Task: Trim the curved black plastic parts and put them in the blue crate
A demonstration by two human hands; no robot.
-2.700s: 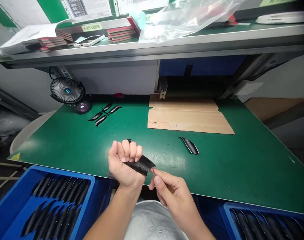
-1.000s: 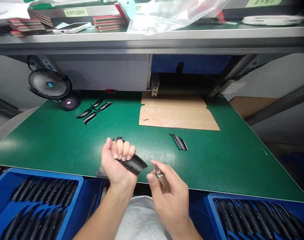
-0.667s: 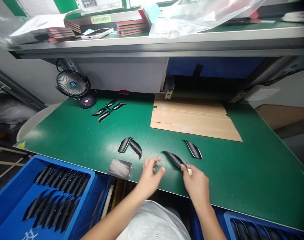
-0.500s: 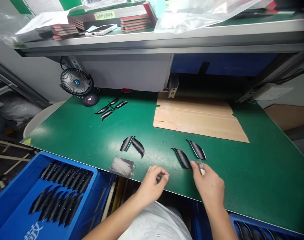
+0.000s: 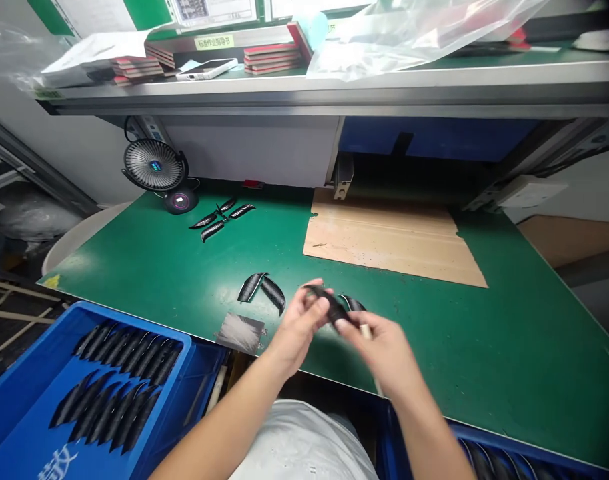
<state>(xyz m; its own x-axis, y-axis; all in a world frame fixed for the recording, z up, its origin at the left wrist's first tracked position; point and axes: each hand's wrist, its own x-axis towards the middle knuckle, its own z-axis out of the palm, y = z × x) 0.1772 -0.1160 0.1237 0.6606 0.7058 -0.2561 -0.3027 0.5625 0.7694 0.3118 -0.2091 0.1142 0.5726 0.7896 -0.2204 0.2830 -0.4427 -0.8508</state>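
My left hand [image 5: 297, 323] and my right hand [image 5: 387, 350] meet just above the near edge of the green table [image 5: 509, 333]. Together they pinch one black curved part [image 5: 328, 304], held a little off the mat. A thin pale tool [image 5: 366, 331] is also tucked in my right hand. A second black curved part [image 5: 355, 303] shows just behind my fingers; whether it lies on the mat I cannot tell. Two more curved parts [image 5: 262, 291] lie side by side left of my left hand, with a grey pad [image 5: 241, 332] at the table edge below them.
A blue bin [image 5: 29, 400] full of black parts stands at the lower left, and another blue bin [image 5: 524, 457] at the lower right. A cardboard sheet [image 5: 389, 237] lies mid-table. Several black parts [image 5: 219, 217] rest near a small fan [image 5: 154, 167]. A cluttered shelf [image 5: 334, 80] hangs overhead.
My left hand laid down the parts it was gripping. The right hand set a part beside another on the mat, then both hands came together and lifted one part.
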